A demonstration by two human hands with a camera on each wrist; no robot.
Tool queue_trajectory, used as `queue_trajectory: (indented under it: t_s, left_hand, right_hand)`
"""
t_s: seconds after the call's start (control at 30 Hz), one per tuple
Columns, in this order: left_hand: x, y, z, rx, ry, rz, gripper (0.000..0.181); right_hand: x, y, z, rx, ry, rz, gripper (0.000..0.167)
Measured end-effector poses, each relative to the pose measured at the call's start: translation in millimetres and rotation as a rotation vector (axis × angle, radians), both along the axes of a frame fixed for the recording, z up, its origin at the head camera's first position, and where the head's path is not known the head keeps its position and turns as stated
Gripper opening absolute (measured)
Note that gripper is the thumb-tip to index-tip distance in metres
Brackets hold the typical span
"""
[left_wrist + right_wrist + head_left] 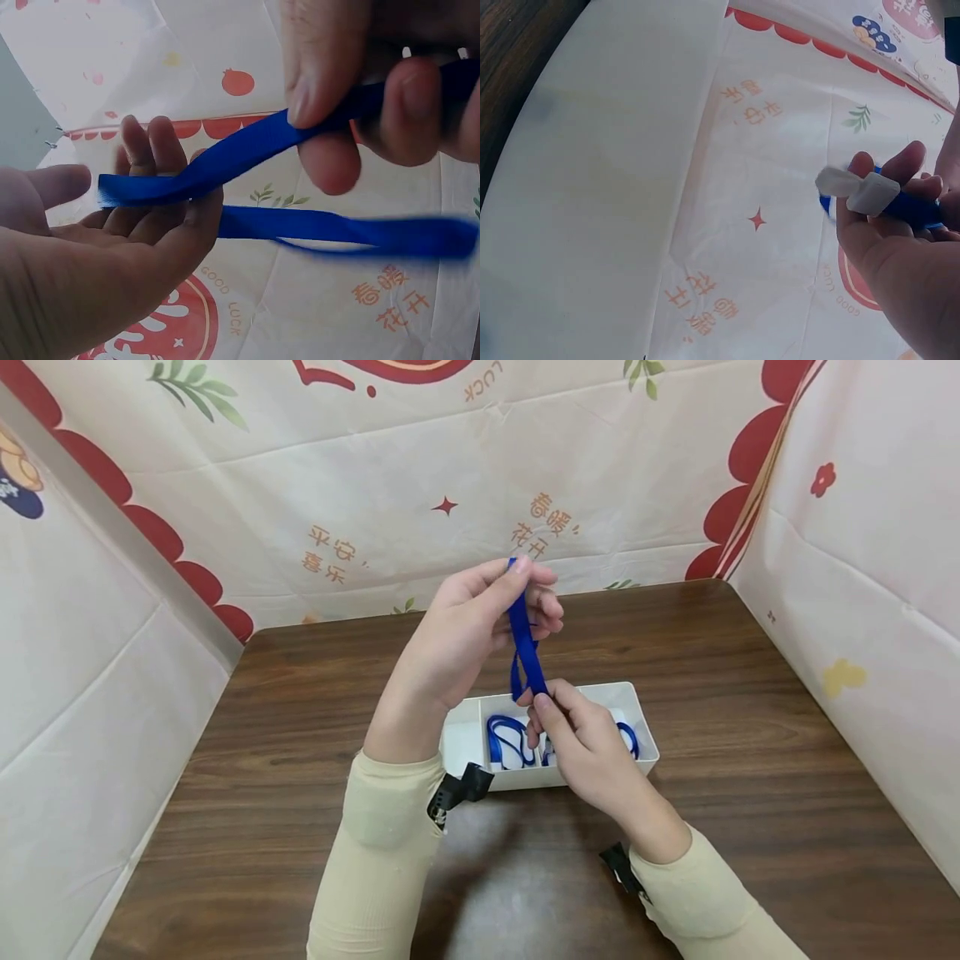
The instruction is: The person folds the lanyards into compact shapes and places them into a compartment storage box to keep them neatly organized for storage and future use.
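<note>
Both hands hold a blue lanyard (523,631) above a white divided box (528,779). My left hand (463,627) is the higher one; its thumb lies on the lanyard's top end and its fingers curl behind. Lower down, the right hand (588,735) pinches the strap between thumb and fingers. In the left wrist view, the strap (247,154) runs from the left fingers to the right hand (337,97), with a loose part hanging apart. A white plastic fitting (874,193) on the lanyard shows at the right hand's fingers in the right wrist view.
Inside the box lie more blue lanyards, one coiled in a middle compartment (491,735) and one partly hidden at the right (634,739). The box stands on a brown wooden table (300,827). Printed cloth (420,468) encloses the back and sides.
</note>
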State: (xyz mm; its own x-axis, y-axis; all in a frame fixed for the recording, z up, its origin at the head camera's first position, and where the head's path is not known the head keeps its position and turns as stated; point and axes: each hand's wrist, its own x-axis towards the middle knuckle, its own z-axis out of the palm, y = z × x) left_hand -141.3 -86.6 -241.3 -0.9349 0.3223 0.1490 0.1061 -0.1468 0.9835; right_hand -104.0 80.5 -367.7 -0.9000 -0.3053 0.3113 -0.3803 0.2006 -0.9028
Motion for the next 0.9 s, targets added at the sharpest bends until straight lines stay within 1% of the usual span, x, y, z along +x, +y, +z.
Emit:
queue_trajectory:
  t_s: [0.13,0.2,0.27,0.43,0.47,0.53,0.63,0.7,0.77,0.83,0.9]
  left_hand:
    - [-1.8,1.3,-1.7,-0.003,0.029,0.003,0.028]
    - [-2.7,2.1,-2.6,-0.022,0.052,0.028,0.027]
    - [-3.6,2.6,-3.0,-0.076,0.073,0.08,0.028]
    - [-2.6,1.4,-2.0,-0.266,0.105,0.238,0.034]
    - [-2.1,0.6,-1.7,-0.295,0.113,0.261,0.035]
    - [-1.3,-0.9,-1.3,-0.33,0.126,0.288,0.036]
    - [-0.2,-3.8,-0.4,-0.365,0.126,0.294,0.038]
    - [0.4,-5.6,0.2,-0.378,0.107,0.291,0.04]
    - [1.2,-6.9,0.5,-0.377,0.066,0.281,0.042]
    - [2.0,-7.5,0.8,-0.368,0.037,0.289,0.043]
    - [2.1,-7.4,0.6,-0.334,0.017,0.29,0.041]
  right_hand:
    - [1.0,1.6,1.2,-0.005,0.003,-0.017,0.026]
    - [1.4,2.4,1.6,0.003,0.013,-0.025,0.027]
    - [1.7,2.7,2.1,0.003,0.027,-0.025,0.027]
    - [1.9,1.9,2.3,-0.035,0.051,-0.021,0.024]
    - [1.8,1.7,2.0,-0.046,0.05,-0.024,0.023]
    - [1.8,1.6,1.0,-0.068,0.049,-0.034,0.021]
    - [1.8,1.1,0.1,-0.103,0.047,-0.052,0.018]
    - [0.9,-0.4,-0.3,-0.117,0.051,-0.068,0.017]
    - [-1.1,-2.7,0.5,-0.126,0.078,-0.083,0.016]
    - [-3.9,-5.1,1.7,-0.125,0.112,-0.104,0.015]
    - [-6.5,-6.6,3.4,-0.117,0.137,-0.118,0.015]
